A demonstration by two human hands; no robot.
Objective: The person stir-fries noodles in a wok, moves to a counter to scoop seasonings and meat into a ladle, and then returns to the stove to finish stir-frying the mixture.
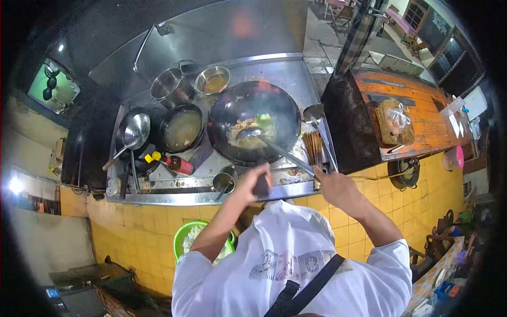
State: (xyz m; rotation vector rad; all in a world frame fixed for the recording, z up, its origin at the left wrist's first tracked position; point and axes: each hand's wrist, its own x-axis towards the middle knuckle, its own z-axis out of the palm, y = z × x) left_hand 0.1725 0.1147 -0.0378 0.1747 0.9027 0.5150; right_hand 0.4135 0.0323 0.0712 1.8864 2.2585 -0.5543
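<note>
A large black wok (222,140) sits on the stove with food (252,127) in it, strips and a pale green piece among steam. My left hand (254,185) is closed around the wok's dark handle (261,187) at the near side. In my right hand (338,191) is the long handle of a metal ladle (288,154), its bowl resting in the food. Beside my right hand stand a bundle of thin brown sticks (313,148) and a second long-handled ladle (313,113). A metal cup (224,182) is left of my left hand.
Left on the steel stove (158,199) are a pan of liquid (182,129), a steel pot (171,89), a metal bowl (213,80), a strainer (136,131) and a red-labelled bottle (179,165). A green basin (182,235) holds white food below. A wooden table (425,113) stands right.
</note>
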